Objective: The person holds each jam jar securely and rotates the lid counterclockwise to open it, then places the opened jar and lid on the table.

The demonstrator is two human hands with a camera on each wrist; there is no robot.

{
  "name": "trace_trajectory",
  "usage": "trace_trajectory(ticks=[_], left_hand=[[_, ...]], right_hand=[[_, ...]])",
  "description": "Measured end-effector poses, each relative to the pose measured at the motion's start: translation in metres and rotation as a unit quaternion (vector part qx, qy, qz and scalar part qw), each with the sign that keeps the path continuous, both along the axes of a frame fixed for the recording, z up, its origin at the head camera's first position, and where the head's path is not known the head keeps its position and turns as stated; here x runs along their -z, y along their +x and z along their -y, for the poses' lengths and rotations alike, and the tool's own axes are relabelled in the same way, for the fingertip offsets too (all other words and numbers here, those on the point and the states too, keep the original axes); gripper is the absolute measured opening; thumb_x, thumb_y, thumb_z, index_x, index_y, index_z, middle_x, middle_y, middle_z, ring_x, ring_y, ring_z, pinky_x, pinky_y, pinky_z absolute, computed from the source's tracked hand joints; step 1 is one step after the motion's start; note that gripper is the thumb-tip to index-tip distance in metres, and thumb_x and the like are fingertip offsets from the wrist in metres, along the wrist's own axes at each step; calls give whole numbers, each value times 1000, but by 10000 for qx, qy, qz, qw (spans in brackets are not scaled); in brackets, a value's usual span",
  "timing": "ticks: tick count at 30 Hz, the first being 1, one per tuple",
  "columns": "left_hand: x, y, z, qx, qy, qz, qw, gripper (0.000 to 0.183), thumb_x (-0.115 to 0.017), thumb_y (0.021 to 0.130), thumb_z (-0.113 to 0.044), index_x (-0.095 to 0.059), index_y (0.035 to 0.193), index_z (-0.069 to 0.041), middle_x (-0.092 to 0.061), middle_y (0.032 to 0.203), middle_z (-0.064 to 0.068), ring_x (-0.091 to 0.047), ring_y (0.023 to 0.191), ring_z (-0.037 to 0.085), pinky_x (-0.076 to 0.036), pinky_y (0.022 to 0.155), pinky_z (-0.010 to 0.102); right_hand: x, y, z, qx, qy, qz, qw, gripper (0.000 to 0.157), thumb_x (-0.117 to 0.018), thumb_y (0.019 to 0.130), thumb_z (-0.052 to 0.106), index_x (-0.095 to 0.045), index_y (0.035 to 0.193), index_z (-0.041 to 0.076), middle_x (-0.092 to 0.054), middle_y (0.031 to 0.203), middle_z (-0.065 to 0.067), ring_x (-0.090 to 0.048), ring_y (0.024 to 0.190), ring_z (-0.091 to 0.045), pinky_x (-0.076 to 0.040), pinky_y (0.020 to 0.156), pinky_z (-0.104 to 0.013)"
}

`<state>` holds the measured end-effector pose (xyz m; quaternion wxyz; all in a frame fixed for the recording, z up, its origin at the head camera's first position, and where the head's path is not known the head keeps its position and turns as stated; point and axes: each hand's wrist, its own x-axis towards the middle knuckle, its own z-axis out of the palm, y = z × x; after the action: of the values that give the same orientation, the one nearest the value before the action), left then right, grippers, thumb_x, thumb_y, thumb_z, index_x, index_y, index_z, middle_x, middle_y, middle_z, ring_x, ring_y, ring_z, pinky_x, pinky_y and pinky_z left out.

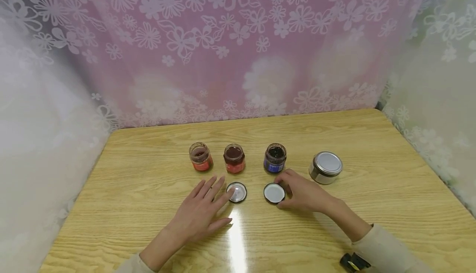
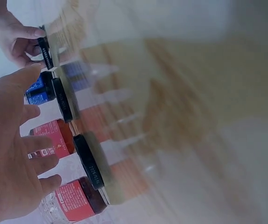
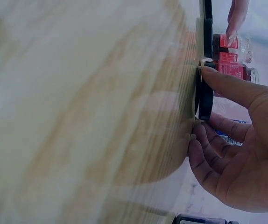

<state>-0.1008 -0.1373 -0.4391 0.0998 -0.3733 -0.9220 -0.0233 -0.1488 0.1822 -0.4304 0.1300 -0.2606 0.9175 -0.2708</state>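
Right hand (image 1: 303, 192) pinches the right lid (image 1: 274, 193): thumb on the near edge, fingers curled at the far edge. Whether the rim is off the table (image 1: 148, 153) or resting on it, cannot tell.

Risks, as judged: the grip is on a thin, smooth-looking rim, so a loose pinch could let the lid slip or flip. The blue-labelled jar (image 1: 275, 157) stands uncovered, just beyond the right fingertips; a careless far-ward push of the knuckles could knock it and spill the dark contents.

Left hand (image 1: 202, 213) has fingers spread, index tip over the middle lid (image 1: 241, 193); contact, cannot tell. A downward press there might skid that lid. The left lid (image 2: 89, 161) is hidden from above, presumably under this hand, and could be nudged unseen. Beyond it, the left red-labelled jar (image 1: 201, 157) and middle red-labelled jar (image 1: 234, 159) also stand uncovered, liable to tip if the hand sweeps far.

Looks: right lid is round, pale inside, dark-rimmed, inner face up, near side of the blue-labelled jar. Light print on its dark side, too small to read. Silver-lidded jar (image 1: 325, 167) stands to the right, capped.
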Motion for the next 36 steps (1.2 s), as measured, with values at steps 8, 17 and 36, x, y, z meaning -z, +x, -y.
trace_trajectory(ticks=[8, 17, 36], left_hand=[[0, 2, -1, 0, -17, 15, 10000, 65, -51, 93, -55, -42, 146, -19, -35, 148, 17, -33, 135, 35, -25, 109, 50], [1, 2, 2, -39, -11, -99, 9999, 65, -52, 92, -55, -44, 145, -19, -37, 147, 17, -34, 134, 35, -27, 108, 49], [-16, -2, -4, 35, 875, -885, 9922, 53, -43, 97, -50, -54, 136, -17, -47, 141, 13, -42, 128, 33, -35, 103, 49]], right_hand=[[0, 1, 0, 59, 56, -34, 10000, 54, -84, 72, 32, -58, 115, 11, -50, 111, -3, -51, 85, -13, -45, 73, -34], [-9, 8, -8, -345, 87, -54, 9994, 66, -74, 82, 43, -50, 132, 8, -49, 124, -7, -54, 95, -14, -48, 80, -36], [-69, 25, -46, -258, 127, -927, 9953, 59, -53, 94, 50, -45, 143, 19, -35, 150, -3, -37, 133, -29, -42, 95, -51]])
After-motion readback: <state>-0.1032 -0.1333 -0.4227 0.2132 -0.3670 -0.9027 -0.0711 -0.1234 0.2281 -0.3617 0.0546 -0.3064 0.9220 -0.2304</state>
